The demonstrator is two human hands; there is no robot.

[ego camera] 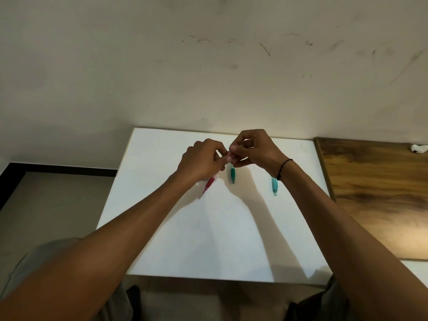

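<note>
While the left hand (201, 162) is gripping the red pen (209, 185) in curled fingers over the white board (208, 239), tip toward 7 o'clock, the right hand (253, 148) is pinching its upper end. A green pen (232, 174) is lying at its 3 o'clock.

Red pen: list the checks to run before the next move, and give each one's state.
1. Left hand grip round the red pen barrel: ok.
2. Right hand pinching the pen's upper end: ok.
3. Whether that end is a cap or a button: cannot tell, fingers cover it.
4. Pen's lower tip off the white board: cannot tell.
5. Green pen and blue pen lying flat on the board, out of both hands: ok.
</note>
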